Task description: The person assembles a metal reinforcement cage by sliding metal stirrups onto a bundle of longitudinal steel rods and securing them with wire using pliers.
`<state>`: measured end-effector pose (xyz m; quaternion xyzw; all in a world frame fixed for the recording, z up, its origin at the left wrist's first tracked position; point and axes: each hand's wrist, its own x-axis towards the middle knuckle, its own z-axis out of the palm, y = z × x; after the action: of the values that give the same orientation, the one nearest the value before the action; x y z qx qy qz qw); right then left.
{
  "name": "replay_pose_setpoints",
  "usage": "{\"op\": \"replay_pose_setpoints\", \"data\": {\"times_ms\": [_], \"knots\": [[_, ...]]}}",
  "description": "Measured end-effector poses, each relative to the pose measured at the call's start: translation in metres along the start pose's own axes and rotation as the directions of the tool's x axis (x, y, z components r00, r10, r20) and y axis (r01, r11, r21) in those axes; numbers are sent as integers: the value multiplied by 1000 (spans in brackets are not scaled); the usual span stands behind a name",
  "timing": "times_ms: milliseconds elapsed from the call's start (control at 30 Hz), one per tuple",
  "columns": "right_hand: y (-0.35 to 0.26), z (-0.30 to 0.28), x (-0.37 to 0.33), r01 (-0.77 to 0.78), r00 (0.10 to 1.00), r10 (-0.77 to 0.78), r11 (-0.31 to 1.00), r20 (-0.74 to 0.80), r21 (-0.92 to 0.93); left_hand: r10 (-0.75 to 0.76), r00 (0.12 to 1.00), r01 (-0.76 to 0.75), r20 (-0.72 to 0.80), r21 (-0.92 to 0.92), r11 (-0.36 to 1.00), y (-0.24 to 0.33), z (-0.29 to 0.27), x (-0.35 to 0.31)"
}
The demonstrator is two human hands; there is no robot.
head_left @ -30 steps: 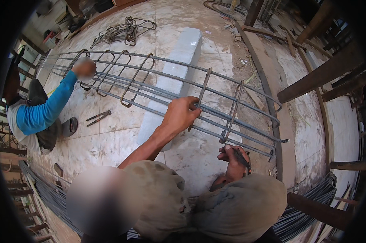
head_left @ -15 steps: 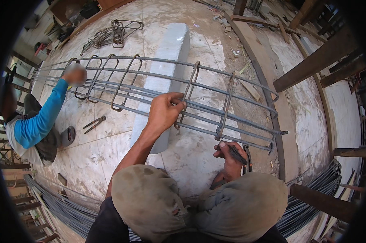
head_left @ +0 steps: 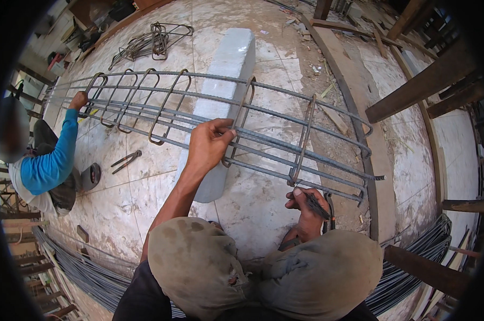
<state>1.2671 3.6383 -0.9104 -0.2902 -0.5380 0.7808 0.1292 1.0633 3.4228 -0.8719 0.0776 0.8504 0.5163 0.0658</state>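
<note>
A long rebar cage [head_left: 274,140] of ribbed bars and rectangular stirrups lies across in front of me, resting on a pale grey block [head_left: 234,59]. My left hand [head_left: 209,142] is closed by thumb and fingers on a rusty stirrup [head_left: 246,101] around the bars, above the block. Close to the cage's near edge, below the last stirrup [head_left: 308,125] on the right, my right hand [head_left: 309,216] curls around a dark bundle of thin tie wire [head_left: 316,205]. Pincers [head_left: 329,206] show beside that hand; whether it grips them too, I cannot tell.
At left, a co-worker in blue sleeves [head_left: 52,166] has a hand on the cage. Another pair of pincers [head_left: 126,160] lies on the tiles. Loose stirrups [head_left: 153,43] are piled behind. Wooden posts [head_left: 418,85] lean in at right; rod bundles [head_left: 87,278] lie nearby.
My left hand has shifted slightly left, and the stirrup it holds has slid left along the bars. The co-worker's hand has moved left along the cage. My right hand has barely moved.
</note>
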Motion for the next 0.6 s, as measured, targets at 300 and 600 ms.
{"op": "replay_pose_setpoints", "data": {"times_ms": [300,600], "knots": [[-1,0,0,-4,1000,4,1000,5,-15,-16,1000,16,-6,-3,1000,-3,-6,-1],[0,-1,1,-3,1000,3,1000,3,-9,-53,998,49,-26,-135,990,-7,-16,2]]}}
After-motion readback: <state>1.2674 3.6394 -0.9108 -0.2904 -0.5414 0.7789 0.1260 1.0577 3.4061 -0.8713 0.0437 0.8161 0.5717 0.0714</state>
